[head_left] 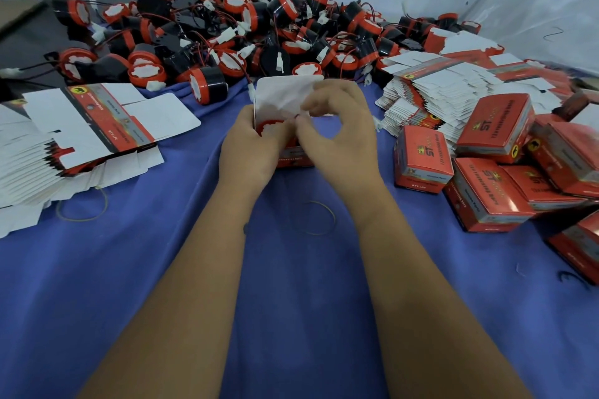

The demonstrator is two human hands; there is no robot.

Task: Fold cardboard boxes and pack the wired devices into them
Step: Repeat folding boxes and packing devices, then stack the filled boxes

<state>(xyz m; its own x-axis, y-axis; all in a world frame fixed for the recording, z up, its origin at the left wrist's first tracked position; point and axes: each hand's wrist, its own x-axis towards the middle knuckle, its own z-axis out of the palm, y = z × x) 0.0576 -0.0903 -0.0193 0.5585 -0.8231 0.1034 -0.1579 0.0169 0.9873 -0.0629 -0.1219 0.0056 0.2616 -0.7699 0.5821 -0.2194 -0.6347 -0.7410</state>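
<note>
While our left hand (pixel 251 142) grips the box (pixel 293 157), a device (pixel 271 127) sits inside; our right hand (pixel 337 136) pinches its flap (pixel 285 94). Devices (pixel 227 29) crowd the cloth's (pixel 291 285) far edge.

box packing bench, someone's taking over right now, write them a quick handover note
Left hand grips the open box at the middle of the blue cloth, a red-rimmed device showing inside.
Right hand pinches at the box mouth beside the raised white flap.
Done: closed boxes piled at right.
Left: close this box, then go on; loose devices heaped behind, flat boxes stacked left and right.
</note>
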